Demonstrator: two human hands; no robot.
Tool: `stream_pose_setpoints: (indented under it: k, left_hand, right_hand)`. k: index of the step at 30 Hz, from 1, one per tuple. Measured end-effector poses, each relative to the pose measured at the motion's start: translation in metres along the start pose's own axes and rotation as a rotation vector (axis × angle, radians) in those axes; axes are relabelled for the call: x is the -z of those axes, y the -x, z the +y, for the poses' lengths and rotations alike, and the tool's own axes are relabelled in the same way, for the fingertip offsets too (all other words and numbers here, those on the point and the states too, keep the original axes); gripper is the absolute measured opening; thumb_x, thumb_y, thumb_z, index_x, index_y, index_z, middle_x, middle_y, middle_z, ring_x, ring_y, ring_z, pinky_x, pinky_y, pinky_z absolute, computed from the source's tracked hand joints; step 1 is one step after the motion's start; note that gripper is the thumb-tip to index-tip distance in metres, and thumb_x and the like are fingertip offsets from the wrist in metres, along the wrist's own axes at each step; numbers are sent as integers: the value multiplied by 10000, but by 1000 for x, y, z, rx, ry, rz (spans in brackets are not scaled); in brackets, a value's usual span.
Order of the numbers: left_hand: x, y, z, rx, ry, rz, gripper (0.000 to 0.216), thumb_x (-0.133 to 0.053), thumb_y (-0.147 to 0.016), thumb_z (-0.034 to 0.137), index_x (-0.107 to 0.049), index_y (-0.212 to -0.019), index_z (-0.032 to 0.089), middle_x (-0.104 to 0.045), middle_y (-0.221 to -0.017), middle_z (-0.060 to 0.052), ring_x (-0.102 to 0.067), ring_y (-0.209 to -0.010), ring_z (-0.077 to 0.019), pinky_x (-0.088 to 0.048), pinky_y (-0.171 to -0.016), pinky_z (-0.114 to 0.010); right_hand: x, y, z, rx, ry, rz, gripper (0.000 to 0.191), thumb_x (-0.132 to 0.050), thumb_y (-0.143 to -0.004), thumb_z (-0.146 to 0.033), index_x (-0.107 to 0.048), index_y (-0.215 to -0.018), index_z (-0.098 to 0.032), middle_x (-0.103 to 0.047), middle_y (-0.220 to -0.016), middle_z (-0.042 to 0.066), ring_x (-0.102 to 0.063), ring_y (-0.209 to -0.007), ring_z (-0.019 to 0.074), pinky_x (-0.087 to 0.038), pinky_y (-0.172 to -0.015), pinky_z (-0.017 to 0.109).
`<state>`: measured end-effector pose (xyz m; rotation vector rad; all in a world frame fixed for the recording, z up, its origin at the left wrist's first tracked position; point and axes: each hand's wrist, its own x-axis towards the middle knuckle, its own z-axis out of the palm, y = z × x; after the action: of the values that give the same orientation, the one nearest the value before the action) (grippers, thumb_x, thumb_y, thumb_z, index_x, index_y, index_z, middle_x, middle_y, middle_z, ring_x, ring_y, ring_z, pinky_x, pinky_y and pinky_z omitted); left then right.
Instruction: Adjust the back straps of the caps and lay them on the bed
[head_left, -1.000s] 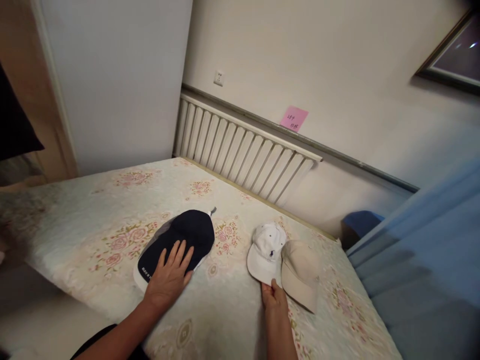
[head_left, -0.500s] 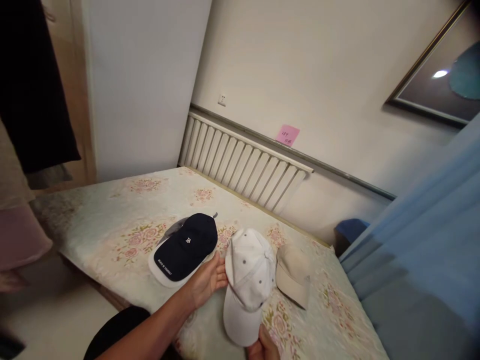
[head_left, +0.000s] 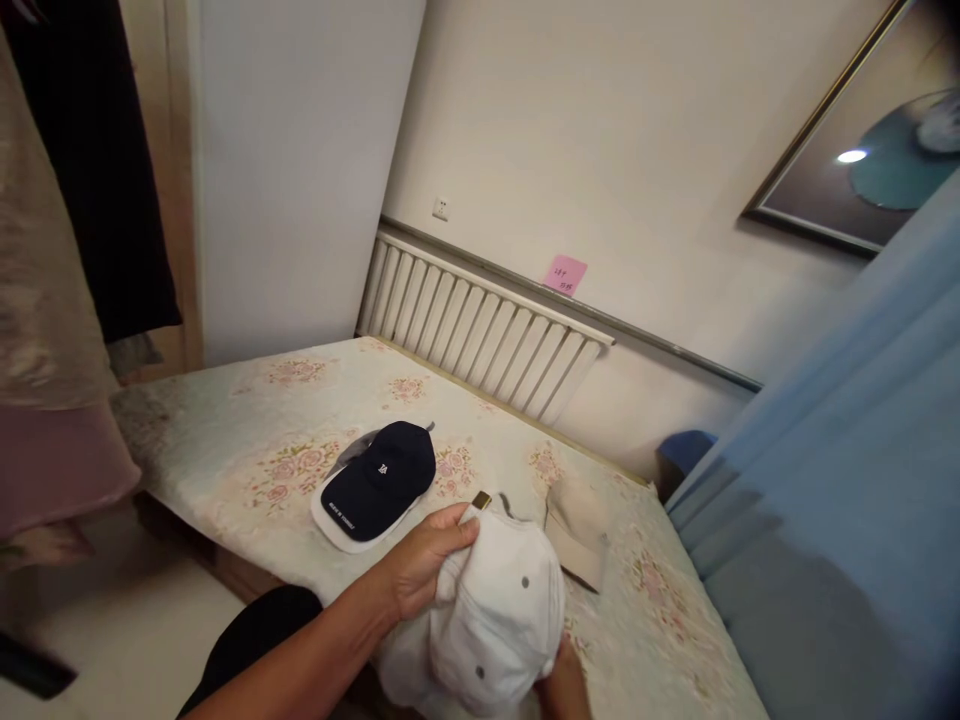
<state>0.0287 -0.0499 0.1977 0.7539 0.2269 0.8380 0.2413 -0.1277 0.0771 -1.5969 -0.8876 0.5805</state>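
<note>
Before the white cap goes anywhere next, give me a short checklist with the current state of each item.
1. Left hand grips the white cap at its rear edge near the buckle: ok.
2. Right hand supports the cap from below: cannot tell, mostly hidden under the cap and cut by the frame edge.
3. White cap lifted off the mattress: ok.
4. Navy cap lies flat on the mattress, apart from both hands: ok.
5. Beige cap rests on the mattress beyond the white cap, untouched: ok.
6. White cap fully in view: not ok, its lower part leaves the frame.
</note>
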Motion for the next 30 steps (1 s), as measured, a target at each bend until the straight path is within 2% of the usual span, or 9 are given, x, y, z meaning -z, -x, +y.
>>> stream_pose_setpoints:
  k: [3, 6, 10, 13, 18, 23, 26, 28, 30]
  left_hand:
    - [-13, 12, -2, 43, -48, -21, 245, -706, -740, 298, -636, -897, 124, -650, -804, -60, -615, -731, -149, -444, -726, -260]
    - [-22, 21, -7, 66, -107, -12, 225, -693, -742, 327, -634, -825, 126, -630, -762, -38, -597, -708, -138, -435, -705, -243]
    - [-29, 28, -17, 81, -138, -9, 355, -588, -805, 475, -645, -826, 125, -640, -774, -56, -597, -732, -161, -442, -736, -271]
    - [-33, 33, -22, 104, -167, 13, 471, -484, -839, 559, -654, -898, 123, -662, -809, -80, -608, -796, -190, -443, -790, -309]
    - [-32, 39, -29, 113, -265, 55, 514, -448, -834, 599, -660, -890, 135, -670, -816, -72, -600, -813, -201, -438, -798, -320]
    - [-25, 41, -37, 88, -330, 117, 481, -460, -825, 597, -626, -796, 146, -626, -749, -39, -559, -736, -167, -418, -707, -270]
    - [-22, 41, -37, 59, -367, 100, 393, -532, -811, 528, -589, -743, 145, -555, -667, 2, -483, -624, -118, -359, -596, -221]
    - [-20, 41, -35, 57, -377, 66, 310, -605, -780, 445, -570, -722, 143, -505, -625, 26, -429, -570, -92, -312, -544, -202]
    - [-20, 42, -33, 91, -347, 35, 245, -645, -748, 375, -574, -747, 141, -505, -627, 30, -423, -554, -82, -303, -536, -193]
  right_hand:
    - [29, -15, -45, 2, -122, 79, 322, -653, -640, -437, -671, -868, -210, -701, -735, 34, -647, -662, 224, -524, -628, 335]
    - [38, -6, -101, 214, -39, 87, 282, -651, -720, -392, -632, -922, -197, -651, -681, 6, -615, -654, 180, -507, -647, 297]
    - [21, 27, -160, 703, 223, -218, 134, -590, -796, -235, -643, -917, -213, -647, -883, 51, -602, -791, 182, -491, -713, 303]
    - [7, 44, -177, 939, 463, -425, 253, -549, -810, -148, -635, -1029, -240, -629, -939, 62, -579, -862, 195, -480, -756, 318]
    - [-1, 48, -165, 1041, 783, -465, 271, -482, -838, -109, -637, -1030, -221, -609, -878, 62, -558, -773, 189, -458, -695, 287]
    - [-4, 44, -145, 988, 586, -368, 228, -441, -789, -73, -629, -847, -188, -582, -768, 39, -538, -723, 166, -439, -673, 273]
    - [-7, 44, -142, 662, 346, -266, 147, -484, -744, -105, -603, -715, -186, -572, -641, -6, -521, -597, 131, -417, -575, 234]
    - [-7, 43, -143, 461, 236, -284, 97, -525, -744, -153, -608, -702, -180, -569, -594, -20, -510, -551, 120, -405, -525, 215]
    - [-6, 43, -144, 374, 147, -341, 91, -538, -761, -191, -626, -772, -171, -586, -613, -16, -532, -572, 125, -425, -544, 217]
